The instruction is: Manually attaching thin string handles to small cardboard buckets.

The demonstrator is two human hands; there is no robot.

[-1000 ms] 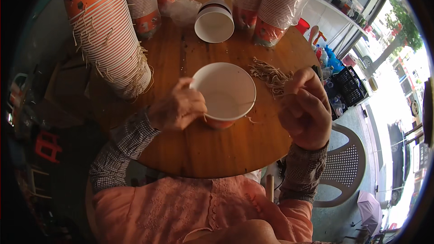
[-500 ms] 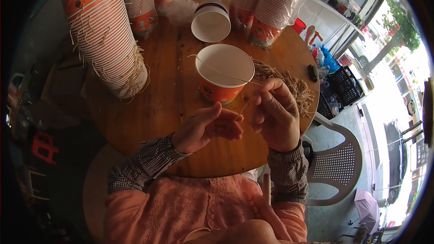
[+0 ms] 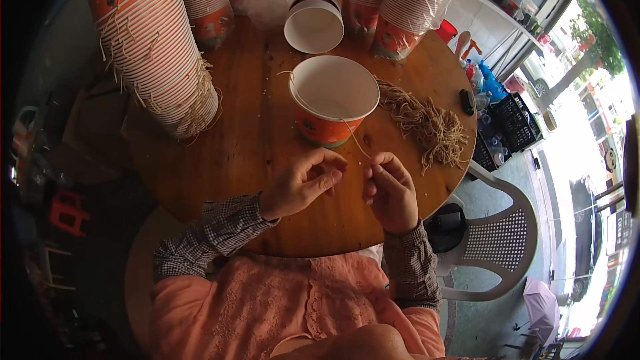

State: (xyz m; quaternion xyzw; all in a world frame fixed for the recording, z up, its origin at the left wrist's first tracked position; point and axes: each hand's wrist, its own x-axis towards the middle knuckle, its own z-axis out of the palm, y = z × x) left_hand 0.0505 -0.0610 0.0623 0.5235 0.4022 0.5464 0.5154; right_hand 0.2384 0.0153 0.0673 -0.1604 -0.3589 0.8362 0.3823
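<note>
An orange paper tub (image 3: 327, 131) with a white inside stands upright on the table in front of my hands. A thin tan string (image 3: 356, 139) runs from its near rim down to my right hand (image 3: 392, 192), whose thumb and fingers pinch the end. More thin string (image 3: 285, 73) sticks out at the tub's left rim; whether it is the same piece, I cannot tell. My left hand (image 3: 303, 185) hovers just left of the right one, fingers curved and thumb apart, with nothing visible in it. Right of the tub lies a bundle of tan strings (image 3: 433, 127).
A tall leaning stack of orange tubs (image 3: 157, 53) with strings hanging off it stands at the left of the round wooden table (image 3: 247, 133). Bagged tub stacks (image 3: 410, 7) and tipped white tubs (image 3: 313, 27) are at the back. A grey plastic chair (image 3: 497, 240) is at the right.
My right hand has moved down and left, drawing the string from over the tub down in front of it. My left hand has curled its fingers more.
</note>
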